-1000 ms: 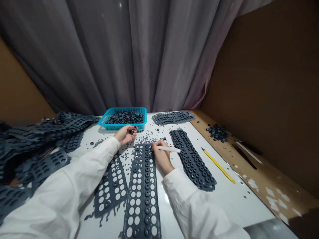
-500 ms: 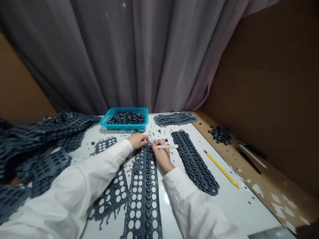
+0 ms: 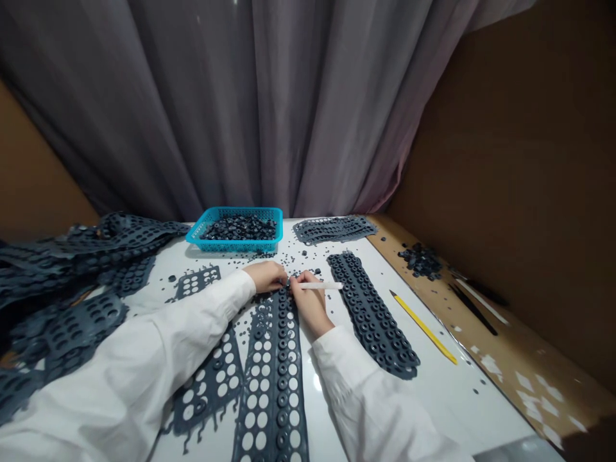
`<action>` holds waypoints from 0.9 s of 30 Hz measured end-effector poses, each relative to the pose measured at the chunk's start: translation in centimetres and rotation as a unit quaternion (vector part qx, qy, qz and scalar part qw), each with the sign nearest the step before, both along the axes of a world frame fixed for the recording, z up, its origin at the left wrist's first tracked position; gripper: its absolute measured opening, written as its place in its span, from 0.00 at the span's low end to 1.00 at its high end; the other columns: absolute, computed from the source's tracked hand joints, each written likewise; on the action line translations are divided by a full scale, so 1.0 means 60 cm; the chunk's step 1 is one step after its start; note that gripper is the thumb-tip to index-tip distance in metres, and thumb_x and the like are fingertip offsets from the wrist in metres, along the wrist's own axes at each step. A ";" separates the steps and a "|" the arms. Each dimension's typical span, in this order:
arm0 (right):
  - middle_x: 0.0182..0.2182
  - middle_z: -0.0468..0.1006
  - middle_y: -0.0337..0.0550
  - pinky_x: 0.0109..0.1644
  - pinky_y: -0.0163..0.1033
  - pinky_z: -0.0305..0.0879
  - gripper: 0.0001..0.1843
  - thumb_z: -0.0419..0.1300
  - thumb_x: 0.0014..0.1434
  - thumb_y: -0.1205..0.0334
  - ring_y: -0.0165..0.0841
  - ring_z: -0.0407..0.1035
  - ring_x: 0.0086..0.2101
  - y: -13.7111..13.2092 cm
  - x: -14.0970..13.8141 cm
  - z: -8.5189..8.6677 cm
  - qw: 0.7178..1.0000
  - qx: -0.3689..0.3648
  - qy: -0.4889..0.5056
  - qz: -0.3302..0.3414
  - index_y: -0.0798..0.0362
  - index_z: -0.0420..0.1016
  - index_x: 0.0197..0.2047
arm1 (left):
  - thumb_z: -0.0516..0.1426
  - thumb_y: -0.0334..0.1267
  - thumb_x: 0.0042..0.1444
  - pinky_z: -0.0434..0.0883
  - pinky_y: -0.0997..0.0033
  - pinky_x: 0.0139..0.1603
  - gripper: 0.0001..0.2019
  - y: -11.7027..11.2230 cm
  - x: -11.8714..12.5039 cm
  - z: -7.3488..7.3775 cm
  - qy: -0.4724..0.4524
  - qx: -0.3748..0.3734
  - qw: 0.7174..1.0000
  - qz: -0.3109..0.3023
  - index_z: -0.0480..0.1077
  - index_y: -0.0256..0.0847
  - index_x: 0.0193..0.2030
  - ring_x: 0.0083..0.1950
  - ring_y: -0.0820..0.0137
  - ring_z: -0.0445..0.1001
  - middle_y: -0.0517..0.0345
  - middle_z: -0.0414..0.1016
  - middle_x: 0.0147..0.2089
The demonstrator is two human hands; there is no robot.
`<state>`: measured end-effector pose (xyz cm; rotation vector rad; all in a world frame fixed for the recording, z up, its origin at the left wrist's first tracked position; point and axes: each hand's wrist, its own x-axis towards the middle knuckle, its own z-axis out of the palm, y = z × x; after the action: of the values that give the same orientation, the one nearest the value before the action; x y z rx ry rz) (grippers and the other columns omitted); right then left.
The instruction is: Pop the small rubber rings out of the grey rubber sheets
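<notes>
I see the right hand [image 3: 310, 305] gripping a slim, smooth white stick [image 3: 323, 285] at the far end of a long dark rubbery strip [image 3: 272, 375], punched with round holes and lined with raised rings. The left hand [image 3: 267, 277] bends its fingers to that same end, but I can't tell whether they pinch anything; beyond sits a turquoise lattice-walled plastic basket [image 3: 231, 246] of small black pieces [image 3: 240, 227].

Before me on the smooth white worktop [image 3: 447, 404] lies the long dark-grey perforated rubber-like strip [image 3: 272, 385], its far end by my fingers [image 3: 280, 276]. Behind it, leftward, stands the blue rectangular plastic basket [image 3: 234, 246]; rightward, the dark-grey ring-studded slab [image 3: 373, 314], then the slim yellow pointed stick [image 3: 423, 326].
</notes>
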<state>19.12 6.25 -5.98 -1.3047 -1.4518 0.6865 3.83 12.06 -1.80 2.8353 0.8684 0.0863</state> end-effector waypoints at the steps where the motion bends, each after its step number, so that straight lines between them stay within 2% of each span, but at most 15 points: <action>1: 0.16 0.65 0.34 0.27 0.34 0.51 0.12 0.54 0.51 0.58 0.29 0.59 0.22 -0.001 0.000 0.001 1.000 0.000 0.001 -0.002 0.52 0.60 0.19 | 0.57 0.29 0.47 0.61 0.76 0.33 0.06 -0.001 -0.001 -0.001 -0.006 -0.001 1.000 0.000 0.73 0.38 0.33 0.31 0.70 0.68 0.57 0.71 0.28; 8: 0.17 0.65 0.34 0.27 0.34 0.52 0.13 0.54 0.52 0.58 0.29 0.60 0.22 -0.001 0.000 0.001 1.000 -0.005 -0.004 -0.006 0.52 0.59 0.20 | 0.57 0.30 0.46 0.61 0.75 0.32 0.07 0.002 -0.002 -0.006 -0.028 -0.016 0.999 -0.004 0.73 0.39 0.35 0.29 0.70 0.67 0.58 0.69 0.26; 18: 0.17 0.65 0.34 0.27 0.33 0.51 0.11 0.53 0.51 0.60 0.29 0.60 0.22 0.001 -0.001 -0.004 1.000 0.001 -0.022 -0.008 0.52 0.59 0.19 | 0.56 0.31 0.47 0.61 0.74 0.33 0.09 -0.001 0.004 0.011 0.031 -0.007 0.999 -0.009 0.74 0.39 0.37 0.31 0.69 0.68 0.56 0.71 0.29; 24: 0.15 0.62 0.32 0.26 0.33 0.49 0.11 0.52 0.51 0.61 0.28 0.58 0.21 0.002 -0.001 -0.012 0.999 0.020 -0.042 -0.016 0.51 0.58 0.19 | 0.55 0.30 0.50 0.61 0.74 0.32 0.05 -0.008 0.003 -0.001 0.021 0.026 0.999 -0.016 0.72 0.39 0.31 0.32 0.70 0.68 0.56 0.71 0.31; 27: 0.15 0.60 0.32 0.26 0.33 0.49 0.11 0.52 0.50 0.62 0.28 0.57 0.21 0.002 -0.001 -0.012 0.998 0.026 -0.053 -0.019 0.51 0.57 0.19 | 0.51 0.30 0.53 0.62 0.75 0.33 0.07 -0.014 0.002 -0.010 -0.009 0.029 0.999 -0.018 0.70 0.38 0.29 0.31 0.71 0.68 0.55 0.71 0.31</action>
<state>19.06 6.37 -6.70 -1.3426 -1.5159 0.5587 3.98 11.25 -2.41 2.8988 0.8231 0.1330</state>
